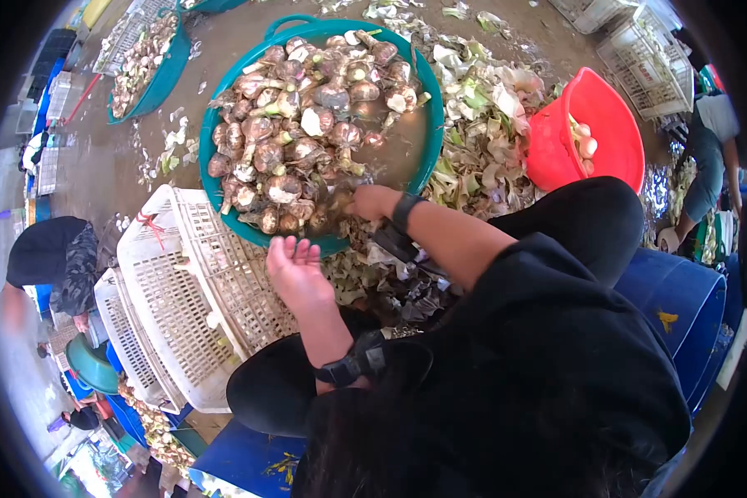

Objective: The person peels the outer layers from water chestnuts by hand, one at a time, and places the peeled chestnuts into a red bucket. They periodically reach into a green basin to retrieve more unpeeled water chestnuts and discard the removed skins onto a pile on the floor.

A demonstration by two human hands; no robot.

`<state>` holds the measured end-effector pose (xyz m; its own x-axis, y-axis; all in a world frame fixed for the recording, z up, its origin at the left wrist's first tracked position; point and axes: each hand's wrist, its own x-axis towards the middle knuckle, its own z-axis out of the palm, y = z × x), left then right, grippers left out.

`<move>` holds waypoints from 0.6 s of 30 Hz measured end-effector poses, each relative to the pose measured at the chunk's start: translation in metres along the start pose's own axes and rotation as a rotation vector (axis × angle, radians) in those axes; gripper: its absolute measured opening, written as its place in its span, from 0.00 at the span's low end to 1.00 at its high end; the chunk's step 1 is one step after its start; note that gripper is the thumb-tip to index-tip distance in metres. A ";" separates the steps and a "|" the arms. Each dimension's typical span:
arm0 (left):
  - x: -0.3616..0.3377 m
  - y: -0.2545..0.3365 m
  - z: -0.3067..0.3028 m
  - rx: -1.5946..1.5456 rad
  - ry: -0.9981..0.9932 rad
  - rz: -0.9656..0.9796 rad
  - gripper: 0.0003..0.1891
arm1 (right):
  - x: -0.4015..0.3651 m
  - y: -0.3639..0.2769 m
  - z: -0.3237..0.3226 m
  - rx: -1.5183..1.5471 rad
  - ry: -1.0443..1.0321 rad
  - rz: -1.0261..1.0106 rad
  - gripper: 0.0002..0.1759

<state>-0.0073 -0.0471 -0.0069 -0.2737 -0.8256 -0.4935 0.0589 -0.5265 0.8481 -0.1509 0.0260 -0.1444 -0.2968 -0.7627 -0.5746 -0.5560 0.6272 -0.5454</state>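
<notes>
A round teal tub [434,124] is heaped with brown-skinned, stubby-stemmed bulbs [284,189] that look like garlic, over murky water. My right hand [373,202], a black band on its wrist, reaches over the tub's near rim. Its fingers are curled at a dark, blurred bulb [340,199], and the fingertips are partly hidden. Just outside that rim, my left hand [297,272] is palm up with nothing in it, its fingers loosely bent and apart. That wrist carries a black watch-like device [363,355].
Peeled leafy skins [481,124] lie piled right of the tub. Whitish bulbs sit in a red bucket [548,137]. White plastic crates [170,290] stand at left, blue barrels [664,290] at right. Another person [50,257] bends at far left; one more [714,141] is at far right.
</notes>
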 end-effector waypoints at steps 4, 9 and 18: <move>-0.004 -0.013 0.021 0.370 -0.067 -0.206 0.28 | -0.078 -0.039 -0.023 0.364 0.281 -0.022 0.17; -0.003 -0.023 0.027 0.486 -0.246 -0.116 0.19 | -0.131 -0.054 -0.026 -0.150 0.424 -0.375 0.13; -0.016 -0.014 0.020 0.127 -0.588 -0.229 0.19 | -0.134 -0.054 -0.028 1.365 0.063 0.112 0.20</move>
<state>-0.0229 -0.0229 -0.0069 -0.7486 -0.4273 -0.5070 -0.1672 -0.6182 0.7680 -0.1027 0.0899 -0.0216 -0.3444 -0.6810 -0.6462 0.6611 0.3128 -0.6820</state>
